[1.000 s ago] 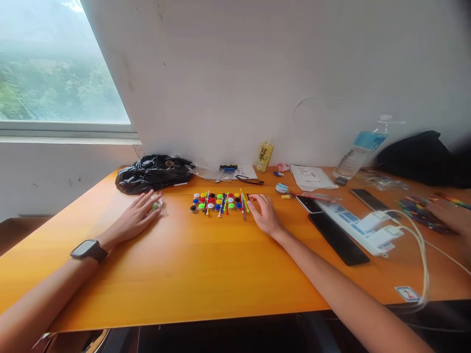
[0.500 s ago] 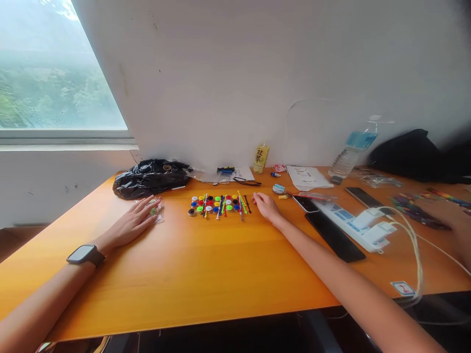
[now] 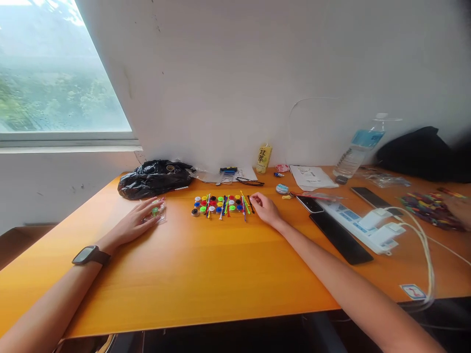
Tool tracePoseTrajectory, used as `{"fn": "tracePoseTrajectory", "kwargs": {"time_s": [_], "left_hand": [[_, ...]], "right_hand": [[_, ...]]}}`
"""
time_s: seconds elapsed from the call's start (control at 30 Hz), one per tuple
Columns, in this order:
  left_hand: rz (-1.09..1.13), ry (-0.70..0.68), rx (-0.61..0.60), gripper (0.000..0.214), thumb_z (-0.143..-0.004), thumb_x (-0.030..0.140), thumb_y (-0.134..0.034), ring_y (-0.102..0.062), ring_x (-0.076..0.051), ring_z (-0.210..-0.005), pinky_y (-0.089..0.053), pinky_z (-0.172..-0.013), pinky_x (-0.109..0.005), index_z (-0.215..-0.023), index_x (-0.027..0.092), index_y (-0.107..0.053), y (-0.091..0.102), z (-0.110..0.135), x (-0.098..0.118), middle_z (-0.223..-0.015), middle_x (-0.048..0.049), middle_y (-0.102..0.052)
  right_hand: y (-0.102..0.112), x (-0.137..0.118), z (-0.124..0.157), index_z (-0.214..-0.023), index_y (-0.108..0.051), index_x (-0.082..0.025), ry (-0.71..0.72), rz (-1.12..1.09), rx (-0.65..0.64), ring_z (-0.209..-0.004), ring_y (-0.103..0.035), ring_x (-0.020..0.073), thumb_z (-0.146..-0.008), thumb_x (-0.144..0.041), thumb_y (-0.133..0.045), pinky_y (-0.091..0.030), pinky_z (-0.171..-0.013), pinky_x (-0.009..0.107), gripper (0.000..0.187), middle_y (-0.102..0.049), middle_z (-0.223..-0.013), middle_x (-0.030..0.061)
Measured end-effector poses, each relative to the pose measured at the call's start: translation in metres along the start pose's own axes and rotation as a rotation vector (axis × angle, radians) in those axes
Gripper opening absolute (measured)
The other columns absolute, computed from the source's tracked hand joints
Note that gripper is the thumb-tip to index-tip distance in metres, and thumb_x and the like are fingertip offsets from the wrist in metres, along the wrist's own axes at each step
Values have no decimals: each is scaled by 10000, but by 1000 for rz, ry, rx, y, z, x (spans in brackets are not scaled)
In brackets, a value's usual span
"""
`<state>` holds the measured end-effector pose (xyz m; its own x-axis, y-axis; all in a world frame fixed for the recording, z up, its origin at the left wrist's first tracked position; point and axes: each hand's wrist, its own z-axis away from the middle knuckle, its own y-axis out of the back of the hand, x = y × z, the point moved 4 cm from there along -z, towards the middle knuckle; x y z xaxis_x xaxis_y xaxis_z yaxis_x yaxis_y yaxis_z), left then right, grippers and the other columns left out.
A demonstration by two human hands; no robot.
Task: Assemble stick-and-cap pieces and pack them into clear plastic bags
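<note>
On the orange table lies a cluster of small coloured caps and thin coloured sticks. My right hand rests at the right end of that cluster, fingers curled, fingertips touching a dark stick there. My left hand lies flat with fingers spread on a small clear plastic bag holding a few coloured bits, left of the cluster. A dark watch sits on my left wrist.
A black plastic bag, a yellow drink carton, papers, a water bottle, phones, a white power strip with cables and a black bag line the back and right. Another person's hand touches coloured pieces far right.
My right hand slid slightly back and its fingers curled at the right end of the sticks. My left hand stayed on the plastic bag. The camera shifted a little.
</note>
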<state>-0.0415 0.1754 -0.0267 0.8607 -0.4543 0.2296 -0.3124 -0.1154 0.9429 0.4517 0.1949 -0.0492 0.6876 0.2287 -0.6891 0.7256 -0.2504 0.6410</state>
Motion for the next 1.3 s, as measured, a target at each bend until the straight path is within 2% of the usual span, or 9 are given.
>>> {"fn": "tracePoseTrajectory", "kwargs": {"time_s": [0.13,0.3,0.47,0.73,0.9,1.07,1.17,1.27,1.3], "left_hand": [[-50,23,-11,647,-1068,643,-357,-404,-361,-1529,-374,-1243,-542,-1615,307,-434,-3,-2,0,-1700,-98,-377],[-42,-9,-6,590,-1097,585,-299,-400,-341,-1536,-362,-1260,-520,-1596,318,-469,-4,-3,1,-1675,-67,-429],[-57,-5,-32,621,-1103,582,-281,-358,-335,-1562,-317,-1284,-531,-1619,281,-451,-4,-4,1,-1703,-77,-378],[-70,-8,-38,602,-1100,585,-295,-396,-341,-1542,-346,-1272,-536,-1581,297,-515,-4,-4,-2,-1698,-74,-388],[-51,54,-71,642,-1095,623,-272,-312,-371,-1587,-319,-1273,-567,-1637,315,-426,-4,-2,-3,-1750,-76,-279],[-27,71,-6,671,-1082,641,-315,-190,-416,-1621,-315,-1255,-628,-1673,323,-333,-8,0,-3,-1772,-88,-199],[-21,71,142,666,-1074,630,-379,-173,-428,-1620,-318,-1247,-650,-1659,316,-331,9,1,8,-1773,-90,-195],[-60,24,380,608,-1079,552,-466,-240,-390,-1600,-282,-1278,-626,-1621,304,-348,52,8,35,-1752,-77,-251],[-81,17,423,573,-1083,514,-486,-296,-377,-1574,-302,-1272,-615,-1600,294,-373,67,11,44,-1732,-83,-289]], "right_hand": [[-2,-10,5,-1041,-683,-233,84,28,-22,-756,-610,198,-960,-350,-602,-442,-665,298,164,-680,-861,29],[-4,-21,9,-1022,-718,-209,248,16,-56,-848,-643,212,-965,-243,-584,-508,-762,328,149,-670,-955,68],[-6,-17,8,-1042,-743,-202,234,21,-61,-884,-661,219,-974,-227,-601,-528,-797,337,159,-675,-990,78],[-7,-14,7,-996,-752,-209,233,26,-64,-831,-652,205,-972,-219,-609,-515,-774,334,145,-678,-978,68],[-6,-16,6,-968,-740,-208,222,0,-66,-838,-655,210,-956,-212,-617,-523,-773,339,124,-674,-965,70],[-4,-19,7,-894,-709,-204,222,-21,-73,-825,-647,201,-943,-199,-622,-517,-759,328,101,-658,-933,58],[-4,-19,7,-875,-688,-206,224,-6,-77,-810,-640,197,-946,-193,-616,-507,-751,326,102,-655,-931,56],[-4,-18,7,-885,-675,-208,227,6,-78,-818,-642,198,-960,-198,-603,-506,-757,327,104,-650,-940,56],[-5,-18,7,-891,-672,-209,229,4,-78,-823,-643,198,-964,-202,-599,-508,-760,325,103,-648,-945,57]]}}
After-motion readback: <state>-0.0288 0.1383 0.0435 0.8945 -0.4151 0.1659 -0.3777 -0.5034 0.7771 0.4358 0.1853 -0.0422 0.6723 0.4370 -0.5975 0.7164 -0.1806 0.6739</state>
